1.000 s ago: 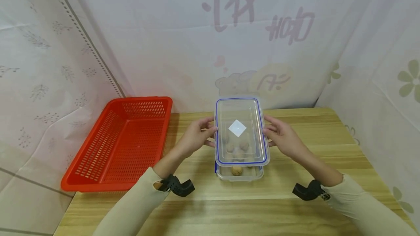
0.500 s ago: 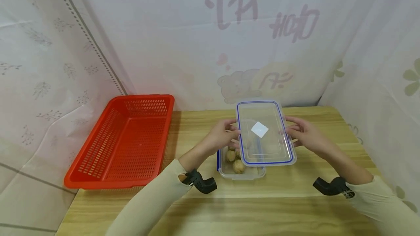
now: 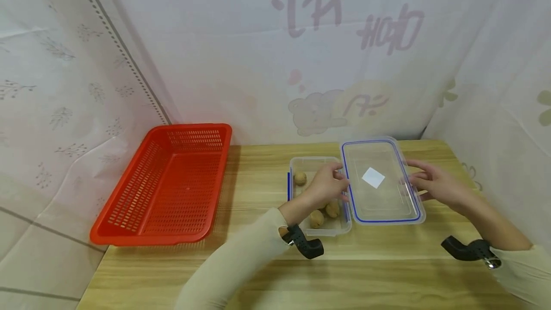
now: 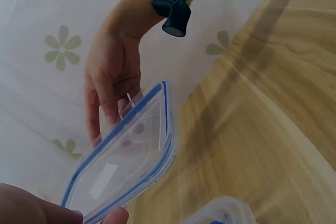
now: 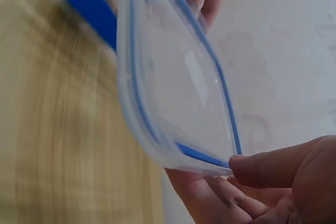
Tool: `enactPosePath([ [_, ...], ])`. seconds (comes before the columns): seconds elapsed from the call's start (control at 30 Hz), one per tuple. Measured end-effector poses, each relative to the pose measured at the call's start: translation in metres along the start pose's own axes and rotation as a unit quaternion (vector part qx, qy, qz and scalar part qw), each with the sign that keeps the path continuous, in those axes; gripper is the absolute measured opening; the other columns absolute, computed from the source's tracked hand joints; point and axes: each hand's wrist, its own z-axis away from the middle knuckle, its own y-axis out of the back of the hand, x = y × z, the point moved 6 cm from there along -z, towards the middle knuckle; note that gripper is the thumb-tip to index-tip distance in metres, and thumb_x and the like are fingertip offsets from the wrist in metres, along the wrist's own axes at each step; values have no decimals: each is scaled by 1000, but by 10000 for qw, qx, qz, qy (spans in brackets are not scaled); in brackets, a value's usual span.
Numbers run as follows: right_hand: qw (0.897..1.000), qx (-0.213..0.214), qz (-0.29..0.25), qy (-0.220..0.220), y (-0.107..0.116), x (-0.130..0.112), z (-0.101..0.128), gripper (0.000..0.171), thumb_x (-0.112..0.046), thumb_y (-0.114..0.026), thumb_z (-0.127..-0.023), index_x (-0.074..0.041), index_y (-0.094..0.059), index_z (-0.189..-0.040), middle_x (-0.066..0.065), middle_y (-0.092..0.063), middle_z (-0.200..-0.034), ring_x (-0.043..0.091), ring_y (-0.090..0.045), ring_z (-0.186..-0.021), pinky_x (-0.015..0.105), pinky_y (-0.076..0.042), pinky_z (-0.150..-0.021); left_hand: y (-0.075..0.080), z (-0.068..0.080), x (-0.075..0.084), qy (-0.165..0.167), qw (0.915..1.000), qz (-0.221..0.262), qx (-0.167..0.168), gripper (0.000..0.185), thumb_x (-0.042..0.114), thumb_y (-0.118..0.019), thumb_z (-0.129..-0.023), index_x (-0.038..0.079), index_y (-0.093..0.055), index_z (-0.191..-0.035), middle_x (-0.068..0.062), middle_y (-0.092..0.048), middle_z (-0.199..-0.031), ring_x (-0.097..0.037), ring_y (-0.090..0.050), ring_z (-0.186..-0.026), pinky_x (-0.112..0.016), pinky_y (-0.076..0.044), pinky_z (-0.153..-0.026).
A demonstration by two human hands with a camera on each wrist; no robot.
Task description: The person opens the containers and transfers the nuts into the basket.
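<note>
Both your hands pinch the clear lid, left hand and right hand on opposite edges, beside the open container holding several walnuts.

Head cam looks down; wrist cams close, seemingly sharing lid.

Red slotted basket: sits on left part of wooden table, left edge overhanging | Backdrop: white sheet with faded characters and bear print behind table | Side: sheet with flower print at right | Left: leaf-print sheet.
</note>
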Motion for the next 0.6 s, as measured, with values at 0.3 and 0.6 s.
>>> enactPosePath([
  [0.3, 9990, 42, 334, -291, 16, 31, 3, 57, -4, -45, -108, 12, -19, -156, 40, -58, -126, 12, -69, -93, 41, -62, -74, -32, -10, -1, 227, 9969, -661, 357, 54, -6, -61, -97, -5, -44, -148, -6, -61, -93, -33, -74, -74, -38, -62, -66],
  [0.6, 9971, 141, 395, -640, 28, 62, 10, 59, -8, -48, -108, 12, -18, -155, 26, -64, -114, 16, -68, -90, 42, -62, -73, -58, -26, -8, 284, 9805, -1837, 630, 34, -5, -62, -94, -2, -61, -128, -3, -61, -74, -16, -65, -51, -22, -52, -46],
])
